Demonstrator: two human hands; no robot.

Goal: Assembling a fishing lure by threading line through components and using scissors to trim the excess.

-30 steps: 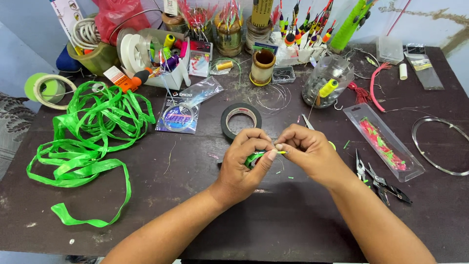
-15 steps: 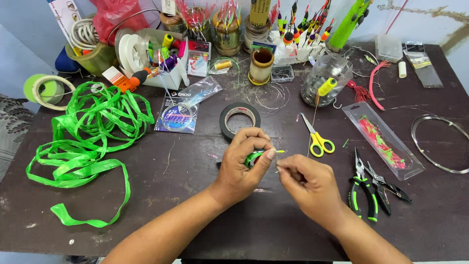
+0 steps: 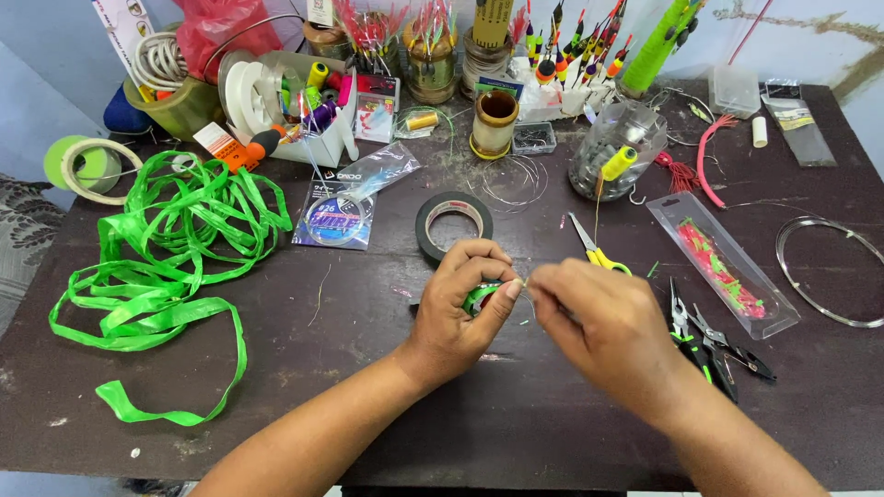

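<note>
1. Containers first: the clear jar (image 3: 615, 147) at the back holds a yellow float plus some dark bits I can't make out.
2. The white organizer (image 3: 313, 120) is stuffed with thread spools in yellow, green, pink and purple. An orange-handled tool lies right at its left side.
3. The olive tub (image 3: 180, 106), back left, has a white cord coiled in it.
4. The long clear case (image 3: 723, 267) on the right holds pink and green lures, lying flat.
5. The small grey tray (image 3: 534, 138) beside the brown spool (image 3: 495, 122) has tiny dark pieces in it, too small to tell.
6. Hands: left hand (image 3: 460, 294) is curled tight around a small green spool (image 3: 481, 296), which sits just above the table centre, right below the black tape roll (image 3: 453, 224).
7. Right hand (image 3: 599, 322) is pinched shut at the fingertips, touching the left thumb right at the spool. Probably on a thin line, but I can't really see it.
8. Versus half a second back: the right hand was a bit apart from the left, now it's closed in so the fingertips meet.
9. It also covers most of the yellow scissors (image 3: 599, 253) now; earlier they were in full view. The pliers (image 3: 709, 340) haven't moved.
10. The green ribbon (image 3: 157, 267) pile on the left looks the same.
</note>
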